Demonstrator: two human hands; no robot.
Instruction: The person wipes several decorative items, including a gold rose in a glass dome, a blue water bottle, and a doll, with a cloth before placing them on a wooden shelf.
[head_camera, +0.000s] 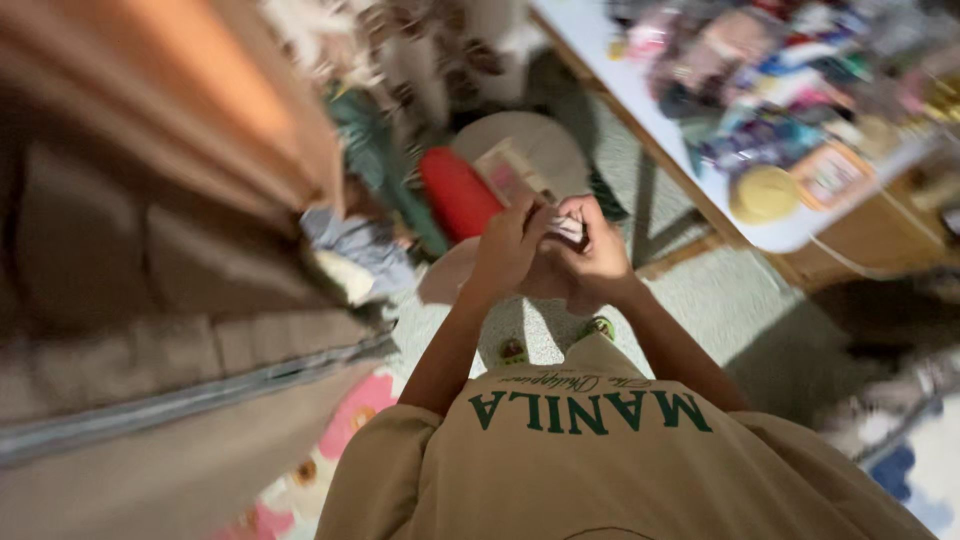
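Both my hands are raised together in front of my chest, over the floor. My left hand (503, 252) and my right hand (592, 262) close around one small pale object (568, 229) with dark and pinkish markings. Only its top edge shows between my fingers, and the blur hides what it is. My tan shirt (600, 460) fills the bottom of the view.
A brown sofa (150, 280) lies at the left. A red cylinder (458, 192), a round white stool (540, 145) and cloth clutter sit on the green floor. A white table (770, 235) at the right carries several colourful items. A flowered mat (345, 420) lies at the lower left.
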